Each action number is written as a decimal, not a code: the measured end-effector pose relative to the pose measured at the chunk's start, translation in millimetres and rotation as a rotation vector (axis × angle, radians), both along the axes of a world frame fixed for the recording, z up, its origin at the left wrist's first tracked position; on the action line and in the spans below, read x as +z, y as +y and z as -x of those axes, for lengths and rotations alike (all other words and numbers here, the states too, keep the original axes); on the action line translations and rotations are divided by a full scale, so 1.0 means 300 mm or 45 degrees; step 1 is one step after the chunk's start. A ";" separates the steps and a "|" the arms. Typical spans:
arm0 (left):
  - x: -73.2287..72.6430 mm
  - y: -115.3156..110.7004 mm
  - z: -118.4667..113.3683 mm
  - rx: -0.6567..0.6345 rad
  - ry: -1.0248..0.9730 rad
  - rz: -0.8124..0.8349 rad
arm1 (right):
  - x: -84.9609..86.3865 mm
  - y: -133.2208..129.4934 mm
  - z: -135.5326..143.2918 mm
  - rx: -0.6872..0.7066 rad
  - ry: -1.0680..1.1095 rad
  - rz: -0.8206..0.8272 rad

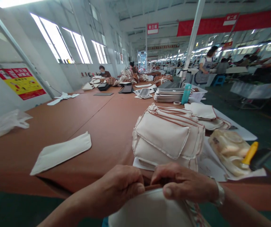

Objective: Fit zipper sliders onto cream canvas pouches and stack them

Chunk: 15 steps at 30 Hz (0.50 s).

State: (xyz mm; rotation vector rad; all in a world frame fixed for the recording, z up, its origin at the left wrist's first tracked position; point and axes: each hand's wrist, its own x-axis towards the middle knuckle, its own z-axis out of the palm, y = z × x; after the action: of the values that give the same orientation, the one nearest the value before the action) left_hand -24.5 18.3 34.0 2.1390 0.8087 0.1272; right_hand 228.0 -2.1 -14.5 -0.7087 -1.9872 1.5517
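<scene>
At the table's near edge I hold a cream bag piece (pixel 149 209) with brown trim along its top. My left hand (pixel 128 183) is closed, thumb and fingers pinching the trimmed edge. Just to its right, my right hand (pixel 180 183) grips the same edge, its thumb lying on the cream face. The lower part of the piece runs out of view. Right beyond my hands lies a stack of cream bag pieces (pixel 161 134) with brown piping. A single cream flat panel (pixel 62 153) lies apart on the left.
A translucent plastic container (pixel 227 148) sits at the right edge with a yellow-handled tool (pixel 250 154). Behind the stack are grey-and-white panels (pixel 170 94), a tape roll (pixel 177 102) and a teal box (pixel 186 93). A plastic bag (pixel 6 124) lies far left. A person (pixel 205 67) stands back right.
</scene>
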 end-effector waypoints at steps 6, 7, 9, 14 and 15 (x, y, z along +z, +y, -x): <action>0.037 0.054 0.052 0.022 0.070 0.123 | 0.064 0.011 0.048 -0.023 0.003 -0.143; 0.033 0.073 0.097 0.041 0.137 0.155 | 0.050 0.010 0.025 -0.077 0.007 -0.140; 0.019 0.098 0.182 0.089 0.245 0.287 | 0.005 0.011 -0.026 -0.170 -0.022 -0.140; 0.014 0.059 0.169 0.162 -0.012 0.570 | -0.079 0.006 -0.018 -0.222 -0.266 -0.216; 0.026 0.042 0.126 0.158 -0.059 0.567 | -0.072 0.000 0.010 -0.207 -0.237 -0.222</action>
State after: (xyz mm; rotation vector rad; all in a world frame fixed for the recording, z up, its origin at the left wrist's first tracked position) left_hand -62.4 31.1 41.8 1.6636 0.8530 0.0544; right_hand 224.9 -2.1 -36.0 -0.9460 -2.1088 1.2401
